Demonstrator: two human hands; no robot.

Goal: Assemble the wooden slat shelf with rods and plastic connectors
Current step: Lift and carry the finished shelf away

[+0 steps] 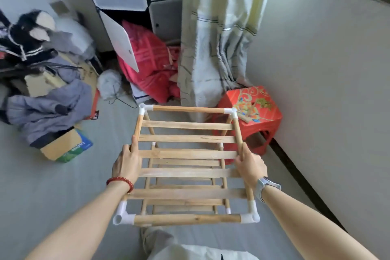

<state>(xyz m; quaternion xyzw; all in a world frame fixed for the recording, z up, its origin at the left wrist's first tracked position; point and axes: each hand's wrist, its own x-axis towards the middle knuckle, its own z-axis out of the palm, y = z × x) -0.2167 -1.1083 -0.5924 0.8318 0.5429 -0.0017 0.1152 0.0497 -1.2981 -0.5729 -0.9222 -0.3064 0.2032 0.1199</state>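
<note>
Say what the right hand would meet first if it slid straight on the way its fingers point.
Probably the white corner connector at the far end of the side rod that the right hand grips; the red stool lies just beyond.

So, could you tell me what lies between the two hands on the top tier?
In the head view, wooden slats span the gap between the left hand and right hand, each gripping a side rod; a lower slatted tier shows through the gaps.

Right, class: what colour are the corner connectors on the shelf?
White, plain; clearest in the head view at the near left connector on the shelf.
</note>
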